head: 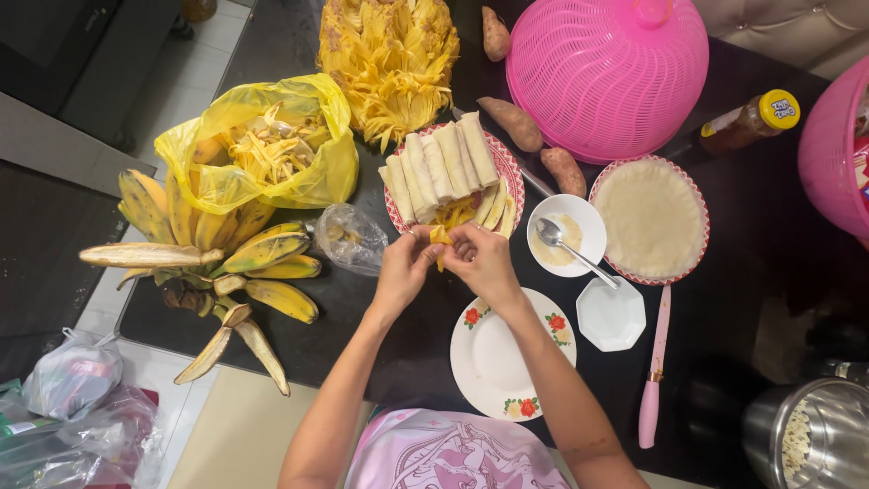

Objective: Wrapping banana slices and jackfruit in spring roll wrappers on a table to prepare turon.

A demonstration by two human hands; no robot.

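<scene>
Over the flowered plate (493, 362), we pinch the yellow fruit piece (441, 239) between left hand (405, 264) and right hand (482, 258); peel gently, keeping strips above the plate.

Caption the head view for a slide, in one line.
Both hands, left hand and right hand, pinch a yellow fruit piece beside a plate of rolled wrappers, above an empty floral plate.

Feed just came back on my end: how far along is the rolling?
Done: a row of pale finished rolls lies on the red-rimmed plate. In hand: left hand and right hand pinch a yellow fruit piece. Left: the wrapper stack looks full, the flowered plate holds nothing, and the bananas are unpeeled.
</scene>
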